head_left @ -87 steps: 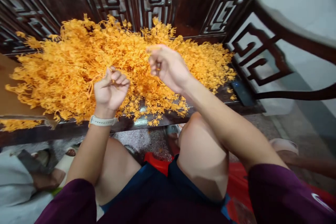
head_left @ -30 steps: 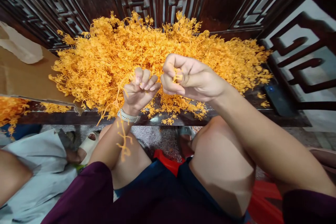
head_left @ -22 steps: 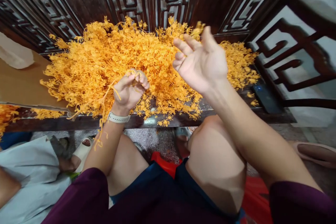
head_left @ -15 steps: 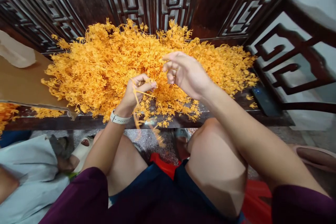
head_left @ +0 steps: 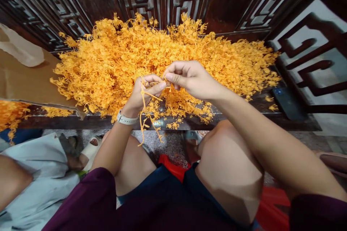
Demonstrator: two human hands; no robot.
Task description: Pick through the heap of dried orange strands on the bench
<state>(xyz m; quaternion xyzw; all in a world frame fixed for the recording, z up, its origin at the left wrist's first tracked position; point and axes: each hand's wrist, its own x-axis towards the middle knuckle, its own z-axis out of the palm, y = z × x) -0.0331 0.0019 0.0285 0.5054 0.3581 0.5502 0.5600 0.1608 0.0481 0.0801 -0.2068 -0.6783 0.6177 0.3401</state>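
Observation:
A large heap of orange, stringy plastic-like pieces [head_left: 114,61] lies along the dark wooden bench. In front of it my left hand [head_left: 148,89], with a pale watch on the wrist, pinches an orange branched strand [head_left: 143,106] whose thin ends hang below the fingers. My right hand [head_left: 185,77] meets the left fingertips, its thumb and index finger pressed together at the strand's upper end. What exactly lies between the right fingertips is too small to make out.
Cardboard [head_left: 27,79] covers the bench's left end, with more orange pieces [head_left: 11,115] below it. A dark phone-like object [head_left: 288,103] lies at the right. Another person's grey-clothed leg [head_left: 40,173] is at the lower left. Carved wood [head_left: 89,0] rises behind the heap.
My right hand has come down and left from its raised, loosely curled pose to a pinch at my left fingertips. The swinging strand now hangs still. The view has shifted slightly.

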